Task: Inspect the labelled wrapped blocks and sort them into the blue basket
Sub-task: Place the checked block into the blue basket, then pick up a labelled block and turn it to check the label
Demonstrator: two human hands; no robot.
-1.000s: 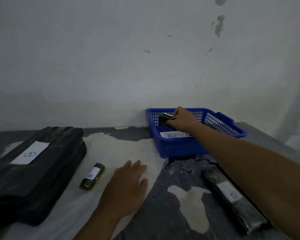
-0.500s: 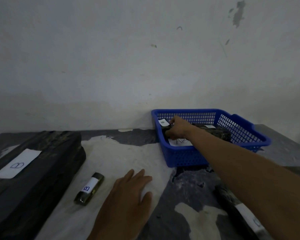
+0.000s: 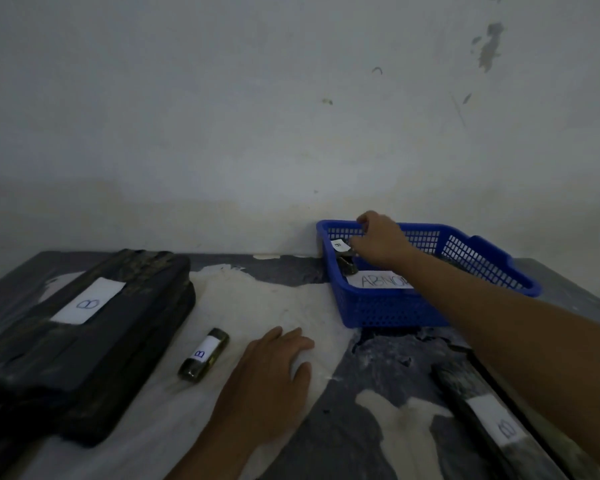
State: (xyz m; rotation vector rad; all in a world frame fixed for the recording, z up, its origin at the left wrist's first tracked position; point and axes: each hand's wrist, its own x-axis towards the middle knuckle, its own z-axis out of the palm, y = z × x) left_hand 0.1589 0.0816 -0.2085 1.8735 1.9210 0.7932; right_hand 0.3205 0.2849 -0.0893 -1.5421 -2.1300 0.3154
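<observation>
Head view, left to right: a large wrapped block (image 3: 83,327) labelled B lies on the counter (image 3: 274,306), then a small wrapped block (image 3: 204,355) just left of the left hand (image 3: 274,382), which rests flat, fingers together. The right hand (image 3: 381,239) reaches into the blue basket (image 3: 395,310), fingers curled beside a small labelled block (image 3: 343,252) — whether they touch it, I cannot tell. A paper (image 3: 378,280) reading "ABNO…" lies inside, partly hidden by the forearm. Another long block (image 3: 492,420) is cut off at the right.

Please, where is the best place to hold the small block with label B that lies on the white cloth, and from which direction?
Probably pinch the small block across its two long sides, near the B label, coming from above. It lies flat, narrow, with bare cloth on both sides; the left hand rests nearest.
</observation>
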